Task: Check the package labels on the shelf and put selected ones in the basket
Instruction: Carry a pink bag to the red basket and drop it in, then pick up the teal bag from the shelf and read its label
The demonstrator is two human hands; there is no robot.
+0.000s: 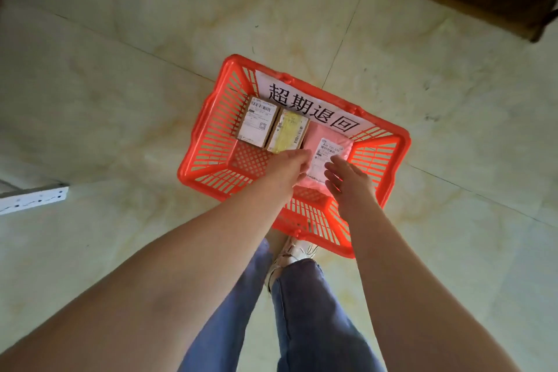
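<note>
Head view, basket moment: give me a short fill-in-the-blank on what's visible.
1. The orange basket stands on the ____ floor.
2. It holds ____ packages in all.
3. The pink mailer lies to the ____ of the yellow-labelled box.
4. Both hands hover over the ____ package.

Missing: tiled; three; right; pink

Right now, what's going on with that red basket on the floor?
A person stands over a red basket on the tiled floor, both arms reaching down into it. Their left hand and right hand are on either side of a pink mailer bag, which lies in the basket label-up. Whether either hand actually grips it is unclear. Two small cardboard boxes already sit side by side next to it, below a white sign on the far wall.
</note>
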